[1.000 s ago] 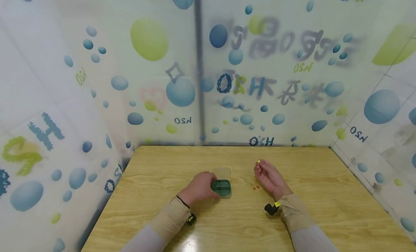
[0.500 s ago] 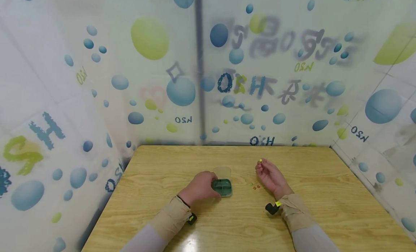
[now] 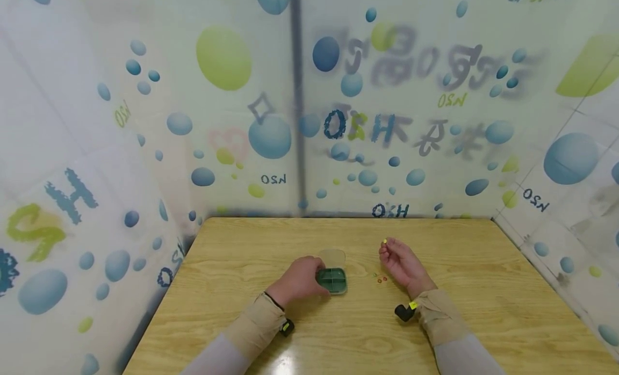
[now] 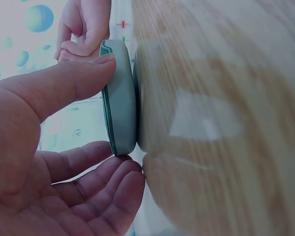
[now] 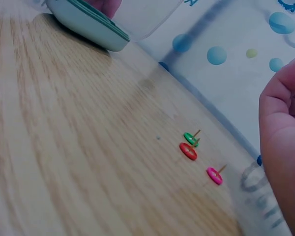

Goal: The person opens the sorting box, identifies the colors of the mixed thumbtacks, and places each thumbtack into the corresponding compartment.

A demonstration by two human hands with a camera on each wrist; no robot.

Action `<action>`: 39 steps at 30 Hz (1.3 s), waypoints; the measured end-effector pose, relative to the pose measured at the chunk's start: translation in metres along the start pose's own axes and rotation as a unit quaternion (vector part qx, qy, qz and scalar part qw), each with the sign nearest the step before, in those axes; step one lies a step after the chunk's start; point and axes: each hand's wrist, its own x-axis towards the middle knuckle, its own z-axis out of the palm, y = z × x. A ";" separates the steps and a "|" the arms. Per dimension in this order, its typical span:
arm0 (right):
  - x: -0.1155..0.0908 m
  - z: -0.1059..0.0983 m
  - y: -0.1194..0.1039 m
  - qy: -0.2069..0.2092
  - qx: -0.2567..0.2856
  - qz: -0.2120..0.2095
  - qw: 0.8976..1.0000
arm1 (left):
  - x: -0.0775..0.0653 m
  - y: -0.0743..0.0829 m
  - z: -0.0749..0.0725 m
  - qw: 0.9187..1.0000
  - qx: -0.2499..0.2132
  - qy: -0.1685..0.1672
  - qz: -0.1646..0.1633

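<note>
My left hand (image 3: 299, 278) grips a small green compartment box (image 3: 346, 282) on the table, thumb on one side and fingers at the other. The box's clear lid (image 3: 332, 256) is swung open toward the back; I see dividers inside but nothing in the compartments. To the right, my right hand (image 3: 405, 263) is raised palm up, pinching a small yellow thumbtack (image 3: 385, 241) at its fingertips. Between box and right hand lie loose thumbtacks, points up: a red thumbtack (image 5: 188, 151), a pink thumbtack (image 5: 215, 176) and a green thumbtack (image 5: 189, 137).
The wooden table (image 3: 232, 240) reaches back to a wall hung with a bubble-patterned sheet (image 3: 271, 136). A black wrist camera (image 3: 405, 311) sticks out inward from the right wrist, close over the tabletop.
Both hands hold nearly the same place and grip. The yellow thumbtack shifts only slightly at the right fingertips; the box stays put under the left hand.
</note>
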 end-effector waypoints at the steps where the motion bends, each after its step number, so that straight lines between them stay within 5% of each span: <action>1: 0.000 0.001 0.001 0.003 -0.005 0.000 1.000 | 0.000 0.000 0.000 1.000 0.001 0.000 0.000; 14: 0.001 0.018 0.003 -0.013 -0.106 -0.007 0.994 | -0.003 0.001 0.000 1.000 -0.007 -0.004 -0.006; 28: 0.005 0.050 0.012 -0.104 -0.264 -0.003 0.959 | -0.004 0.003 0.000 1.000 0.000 0.003 0.003; 33: 0.004 0.063 0.020 -0.104 -0.353 -0.010 0.930 | -0.003 0.005 -0.001 1.000 0.004 0.006 0.003; 39: 0.003 0.078 0.031 -0.057 -0.485 -0.009 0.873 | -0.002 0.005 -0.002 1.000 0.003 0.009 0.002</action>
